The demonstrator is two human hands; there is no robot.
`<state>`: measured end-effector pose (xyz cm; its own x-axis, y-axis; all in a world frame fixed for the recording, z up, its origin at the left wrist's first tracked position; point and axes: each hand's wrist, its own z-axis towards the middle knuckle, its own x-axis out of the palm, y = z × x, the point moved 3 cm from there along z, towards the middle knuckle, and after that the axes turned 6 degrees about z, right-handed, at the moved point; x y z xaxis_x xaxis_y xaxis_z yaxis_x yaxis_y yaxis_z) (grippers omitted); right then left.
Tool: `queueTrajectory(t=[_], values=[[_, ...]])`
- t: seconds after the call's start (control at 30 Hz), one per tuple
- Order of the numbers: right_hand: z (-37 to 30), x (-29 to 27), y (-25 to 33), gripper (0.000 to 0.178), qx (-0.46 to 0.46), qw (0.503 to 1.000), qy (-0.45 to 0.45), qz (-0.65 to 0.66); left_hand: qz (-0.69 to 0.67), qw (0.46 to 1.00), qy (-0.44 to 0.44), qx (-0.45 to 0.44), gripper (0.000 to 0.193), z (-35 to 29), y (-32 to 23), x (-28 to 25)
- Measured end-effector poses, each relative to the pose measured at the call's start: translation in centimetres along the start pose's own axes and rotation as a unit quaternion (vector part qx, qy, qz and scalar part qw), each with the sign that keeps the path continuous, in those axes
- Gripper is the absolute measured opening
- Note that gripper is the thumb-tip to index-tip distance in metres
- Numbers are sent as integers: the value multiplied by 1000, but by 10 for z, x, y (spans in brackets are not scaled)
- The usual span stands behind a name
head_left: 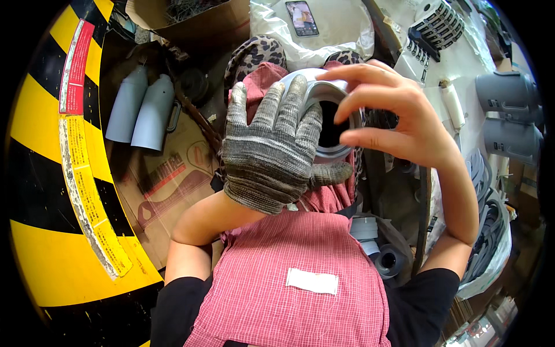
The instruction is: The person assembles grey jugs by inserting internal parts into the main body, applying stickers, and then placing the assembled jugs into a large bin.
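A light grey, round-mouthed jug (332, 152) lies over my lap, its dark opening turned to the right. My left hand (269, 144), in a grey striped knit glove, is laid across its side with the fingers stretched along it and the thumb below, gripping it. Bare and slightly blurred, my right hand (399, 113) curves around the mouth with thumb and fingers apart. Nothing shows between those fingers; whether their tips touch the rim I cannot tell. The far side of the jug is hidden by the glove.
Two grey-blue bottles (151, 115) stand on cardboard at left, beside a yellow-black striped surface (34, 191). A phone (302, 18) lies ahead on plastic. At right are a label roll (439, 26), a white tube (452, 107), grey jugs (503, 92) and bagged grey straps (488, 231).
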<state>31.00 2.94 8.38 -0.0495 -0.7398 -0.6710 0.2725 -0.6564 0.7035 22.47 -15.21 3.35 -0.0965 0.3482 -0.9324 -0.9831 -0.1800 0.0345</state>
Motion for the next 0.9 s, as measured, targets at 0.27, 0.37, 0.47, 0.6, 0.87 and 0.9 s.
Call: queueTrajectory(t=[0.27, 0.37, 0.47, 0.6, 0.87, 0.9], values=[[2, 12, -10, 25, 22, 997, 63, -39, -41, 996, 72, -25, 87, 7, -5, 7], [5, 15, -5, 21, 6, 998, 57, -31, -30, 997, 60, -40, 88, 5, -6, 2], [1, 22, -4, 14, 43, 999, 20, 18, -23, 997, 63, -22, 89, 6, -5, 3], [-3, 27, 3, 12, 99, 995, -13, 9, 13, 996, 85, -6, 87, 14, -6, 5], [-1, 26, 1, 10, 205, 968, 15, -142, 37, 997, -32, 58, 62, 19, -9, 20], [-3, 26, -1, 10, 206, 968, 14, -143, 4, 999, -9, 48, 47, 20, -10, 15]])
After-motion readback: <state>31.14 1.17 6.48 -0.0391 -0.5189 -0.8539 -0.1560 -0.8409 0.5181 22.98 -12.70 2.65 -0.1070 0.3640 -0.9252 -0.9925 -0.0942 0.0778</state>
